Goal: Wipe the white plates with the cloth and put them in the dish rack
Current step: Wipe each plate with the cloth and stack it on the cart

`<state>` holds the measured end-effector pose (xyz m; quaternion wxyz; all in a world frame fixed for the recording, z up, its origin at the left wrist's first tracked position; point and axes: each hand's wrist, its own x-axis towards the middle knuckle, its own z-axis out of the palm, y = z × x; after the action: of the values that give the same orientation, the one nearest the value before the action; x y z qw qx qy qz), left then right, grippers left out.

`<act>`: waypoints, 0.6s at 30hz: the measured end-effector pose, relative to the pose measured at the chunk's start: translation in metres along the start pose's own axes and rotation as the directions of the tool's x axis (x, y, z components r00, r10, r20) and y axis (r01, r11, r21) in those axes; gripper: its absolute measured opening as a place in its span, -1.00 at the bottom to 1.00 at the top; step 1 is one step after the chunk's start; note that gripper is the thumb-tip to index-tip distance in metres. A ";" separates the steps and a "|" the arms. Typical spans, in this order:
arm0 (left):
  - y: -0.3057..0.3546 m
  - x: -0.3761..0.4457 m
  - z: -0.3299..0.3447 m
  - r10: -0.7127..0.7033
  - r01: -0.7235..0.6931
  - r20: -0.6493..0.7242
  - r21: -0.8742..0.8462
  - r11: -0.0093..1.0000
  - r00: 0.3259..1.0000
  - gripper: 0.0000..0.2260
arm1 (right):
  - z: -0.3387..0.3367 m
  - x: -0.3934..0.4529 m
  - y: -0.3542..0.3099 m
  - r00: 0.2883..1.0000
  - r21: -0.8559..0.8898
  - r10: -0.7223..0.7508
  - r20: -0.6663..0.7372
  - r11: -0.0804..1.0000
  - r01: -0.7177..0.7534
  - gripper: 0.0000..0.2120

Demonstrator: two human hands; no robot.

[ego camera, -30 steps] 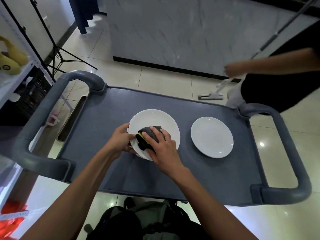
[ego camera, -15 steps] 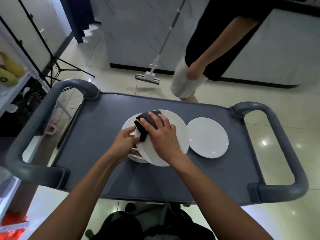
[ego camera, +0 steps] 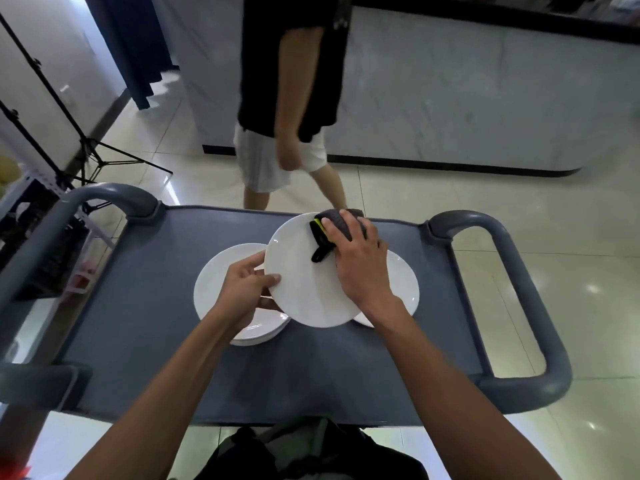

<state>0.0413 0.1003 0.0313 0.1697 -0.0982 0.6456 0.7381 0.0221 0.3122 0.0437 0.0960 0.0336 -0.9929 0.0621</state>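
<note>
Left hand pinching, right hand pressing flat.

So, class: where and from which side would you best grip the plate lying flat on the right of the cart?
Grip the right plate at its exposed right rim, coming from the right. It lies flat, and the lifted plate and right hand cover its left side.

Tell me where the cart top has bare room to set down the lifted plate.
Free: the cart top left of the plate stack, and the near strip under both forearms. Crowded: the middle, with the stack, the lifted plate and the right plate.
</note>
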 end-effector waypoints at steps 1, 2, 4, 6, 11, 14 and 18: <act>0.000 0.001 0.007 0.001 -0.001 -0.006 -0.001 1.000 1.000 -0.61 | -0.001 -0.002 0.008 1.000 -0.009 0.007 0.005 1.000 -0.007 -0.43; -0.001 0.002 0.014 0.000 0.000 -0.014 -0.004 1.000 1.000 -0.61 | -0.001 -0.005 0.015 1.000 -0.020 0.014 0.008 1.000 -0.013 -0.42; -0.002 0.005 0.026 -0.006 0.005 -0.034 -0.012 1.000 0.999 -0.63 | -0.002 -0.011 0.027 0.999 -0.028 0.035 0.013 0.999 -0.035 -0.38; -0.002 0.009 0.039 -0.006 0.005 -0.057 -0.024 1.000 0.998 -0.63 | -0.003 -0.016 0.037 0.998 -0.024 0.064 0.022 0.998 -0.063 -0.36; 0.005 0.019 0.070 0.019 -0.026 -0.115 -0.062 0.998 0.993 -0.58 | -0.002 -0.037 0.052 0.996 0.015 0.066 0.058 0.998 -0.067 -0.33; 0.007 0.023 0.088 0.029 -0.038 -0.132 -0.067 0.997 0.991 -0.59 | -0.002 -0.051 0.054 0.996 0.049 0.021 0.089 0.998 -0.026 -0.28; 0.007 0.023 0.110 0.066 -0.075 -0.128 -0.066 0.995 0.990 -0.58 | -0.002 -0.065 0.048 0.996 0.142 -0.030 0.085 0.990 0.017 -0.34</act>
<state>0.0257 0.2106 0.0460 0.0992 -0.1274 0.6317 0.7582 0.0825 0.3637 0.0278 0.0506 0.0547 -0.9887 0.1297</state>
